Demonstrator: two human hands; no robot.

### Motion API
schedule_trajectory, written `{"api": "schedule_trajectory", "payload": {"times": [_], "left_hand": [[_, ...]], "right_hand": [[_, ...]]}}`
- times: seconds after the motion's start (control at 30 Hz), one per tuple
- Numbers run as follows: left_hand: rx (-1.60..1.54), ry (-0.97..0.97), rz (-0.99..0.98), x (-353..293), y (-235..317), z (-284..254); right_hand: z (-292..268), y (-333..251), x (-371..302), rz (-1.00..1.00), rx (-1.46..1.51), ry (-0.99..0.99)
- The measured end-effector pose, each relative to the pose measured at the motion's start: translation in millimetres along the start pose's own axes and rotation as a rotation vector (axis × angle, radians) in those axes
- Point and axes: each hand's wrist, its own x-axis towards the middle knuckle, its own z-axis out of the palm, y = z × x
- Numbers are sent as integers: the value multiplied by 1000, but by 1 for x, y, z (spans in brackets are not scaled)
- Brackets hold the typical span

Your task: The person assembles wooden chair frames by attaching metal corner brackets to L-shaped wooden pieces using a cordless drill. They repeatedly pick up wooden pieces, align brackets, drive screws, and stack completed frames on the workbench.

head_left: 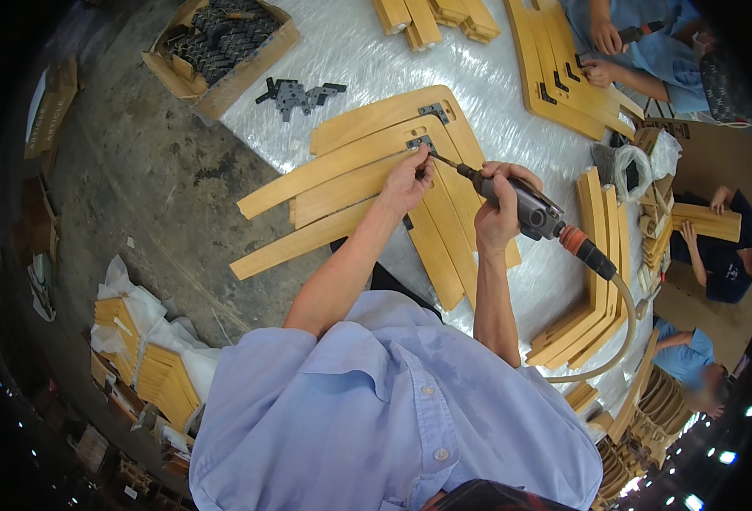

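Several angled yellow-brown wooden frames [333, 166] lie overlapping in front of me. A black metal bracket [421, 143] sits at the corner of one frame, and another black bracket [433, 111] lies on the frame behind it. My right hand [502, 209] grips a pneumatic screwdriver [539, 213], whose long bit slants left to the nearer bracket. Beside the bit's tip, my left hand [408, 181] rests over the frame, its thumb and fingers pinched together. Whatever lies in that pinch is too small to make out.
Loose black brackets [291, 99] lie near a cardboard box [216, 104] of similar parts. The table [350, 64] has a shiny plastic cover. More wooden frames [595, 247] stand on the right, where the air hose [627, 328] curves. A co-worker's hand [606, 36] holds a tool at upper right.
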Motion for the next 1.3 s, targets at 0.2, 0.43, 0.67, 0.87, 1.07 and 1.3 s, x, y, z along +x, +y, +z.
{"api": "schedule_trajectory", "payload": {"times": [0.2, 0.43, 0.67, 0.87, 1.07, 1.3], "left_hand": [[-45, 32, 0, 6, -5, -1], [-103, -29, -4, 12, -5, -5], [-105, -75, 12, 12, -5, -7], [-56, -65, 21, 12, -6, -2], [-58, -51, 54, 19, -6, -3], [-70, -23, 56, 20, -7, -1]], "right_hand": [[1, 3, -1, 7, -41, 12], [4, 6, -5, -15, -110, -76], [6, 16, -4, -36, -154, -111], [5, 36, 1, -11, -177, -115], [13, 40, 3, -13, -211, -133], [15, 42, 5, 3, -226, -136]]}}
